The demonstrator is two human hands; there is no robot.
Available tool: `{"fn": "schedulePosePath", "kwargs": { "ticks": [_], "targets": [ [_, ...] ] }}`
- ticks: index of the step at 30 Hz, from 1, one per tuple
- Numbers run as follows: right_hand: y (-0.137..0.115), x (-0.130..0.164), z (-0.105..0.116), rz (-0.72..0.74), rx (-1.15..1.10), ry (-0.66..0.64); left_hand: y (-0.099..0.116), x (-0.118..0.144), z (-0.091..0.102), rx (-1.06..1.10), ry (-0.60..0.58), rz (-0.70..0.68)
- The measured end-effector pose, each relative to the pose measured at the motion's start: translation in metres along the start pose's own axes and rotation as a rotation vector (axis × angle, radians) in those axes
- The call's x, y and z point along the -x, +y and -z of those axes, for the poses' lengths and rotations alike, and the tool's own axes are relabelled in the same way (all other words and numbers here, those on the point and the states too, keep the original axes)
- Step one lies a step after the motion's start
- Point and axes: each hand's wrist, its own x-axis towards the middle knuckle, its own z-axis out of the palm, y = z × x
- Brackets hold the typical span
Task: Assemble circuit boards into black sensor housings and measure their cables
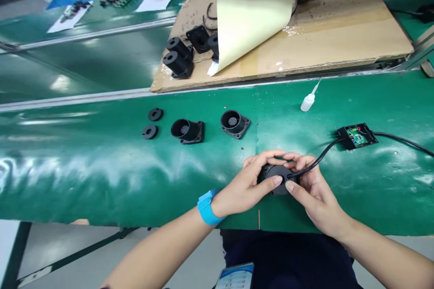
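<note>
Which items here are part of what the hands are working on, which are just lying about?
In hand: black round part, gripped by left hand and right hand; its cable; circuit box.
Lying about: glue bottle, two discs, two housings, cardboard.

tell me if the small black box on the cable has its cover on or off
Off. The small black box lies open-topped on the green belt, its green circuit board showing inside, with the black cable running to both hands.

On your table (101, 167), two black discs (152, 123) lie left of two open black housings (210, 127), and a small white squeeze bottle (309, 100) stands near the far edge. Beyond that edge, a cardboard sheet (339, 31) carries more black housings (185, 54) and a curled yellow sheet (247, 22).
</note>
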Motion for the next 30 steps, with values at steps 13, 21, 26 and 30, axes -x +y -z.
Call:
{"fn": "schedulePosePath", "kwargs": {
  "ticks": [13,21,26,30],
  "targets": [
    [0.008,0.000,0.000,0.054,0.123,0.037,-0.018,-0.002,-0.017,-0.167,0.274,-0.281],
    [0.008,-0.001,-0.003,0.080,0.127,0.118,-0.017,0.012,-0.023,-0.619,0.319,-0.533],
    [0.014,-0.001,-0.001,0.072,0.074,0.108,-0.015,0.018,-0.024,-0.710,0.344,-0.663],
    [0.030,-0.003,-0.008,0.098,0.030,0.231,-0.018,0.019,-0.019,-0.785,0.308,-0.676]
  ]
}}
